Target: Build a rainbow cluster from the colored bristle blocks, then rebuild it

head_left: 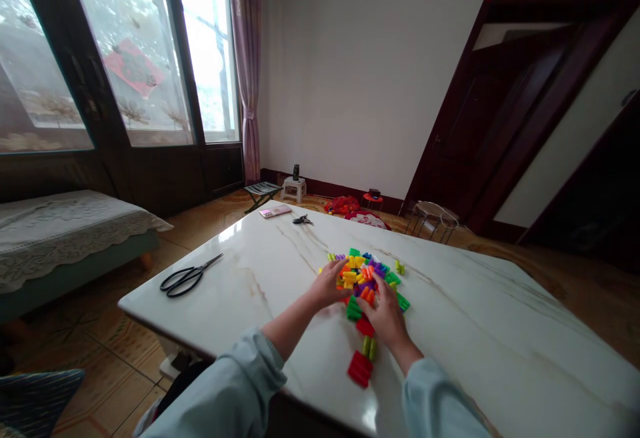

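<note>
Several small plastic building blocks in many colours lie heaped on the white table, between my two hands. At the left side of the heap is my left hand (329,286), its fingers apart beside the yellow blocks (350,279). My right hand (389,313) reaches in from the right, thumb and fingers spread around orange blocks (367,294). Some fingertips blend into the heap, so exact contact is hard to see. Nearer to me lie a red block (360,369) and an olive-green block (369,347). Green blocks (403,302) edge the heap's right side.
Black-handled scissors (189,278) lie on the marble-patterned table (480,331) at the left. A pink phone (275,211) and a bunch of keys (303,220) rest near its far edge. Beyond stand a folding stool (263,189), a white stool (293,189) and a lace-covered bed (75,225).
</note>
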The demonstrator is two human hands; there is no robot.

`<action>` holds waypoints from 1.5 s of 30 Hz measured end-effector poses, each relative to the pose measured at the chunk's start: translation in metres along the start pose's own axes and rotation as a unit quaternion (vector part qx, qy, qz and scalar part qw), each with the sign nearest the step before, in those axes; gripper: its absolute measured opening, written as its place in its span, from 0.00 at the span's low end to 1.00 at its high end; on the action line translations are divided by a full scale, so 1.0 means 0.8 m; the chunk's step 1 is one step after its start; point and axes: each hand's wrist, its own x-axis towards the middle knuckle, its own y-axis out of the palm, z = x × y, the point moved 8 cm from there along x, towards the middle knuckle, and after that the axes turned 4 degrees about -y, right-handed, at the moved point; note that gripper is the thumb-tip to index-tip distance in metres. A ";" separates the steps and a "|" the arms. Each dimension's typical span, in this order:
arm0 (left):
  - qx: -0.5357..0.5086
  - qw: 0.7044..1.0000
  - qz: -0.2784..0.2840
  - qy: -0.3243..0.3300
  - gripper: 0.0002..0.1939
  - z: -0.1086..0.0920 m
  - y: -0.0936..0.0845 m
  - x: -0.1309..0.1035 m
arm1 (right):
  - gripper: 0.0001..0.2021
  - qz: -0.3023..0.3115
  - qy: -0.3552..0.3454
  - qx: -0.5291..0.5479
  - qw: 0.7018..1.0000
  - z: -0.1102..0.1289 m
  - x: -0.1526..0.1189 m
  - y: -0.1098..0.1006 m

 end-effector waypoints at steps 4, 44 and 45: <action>0.050 0.994 0.077 0.056 0.44 -0.011 0.010 -0.088 | 0.46 0.084 -0.014 -0.043 0.995 0.007 -0.095 0.012; 0.150 0.983 0.063 -0.083 0.41 0.014 0.015 -0.119 | 0.35 0.151 -0.027 0.038 0.987 0.035 -0.088 0.055; 0.152 0.983 0.069 -0.074 0.40 0.010 0.016 -0.118 | 0.32 0.147 -0.045 0.032 0.988 0.037 -0.086 0.056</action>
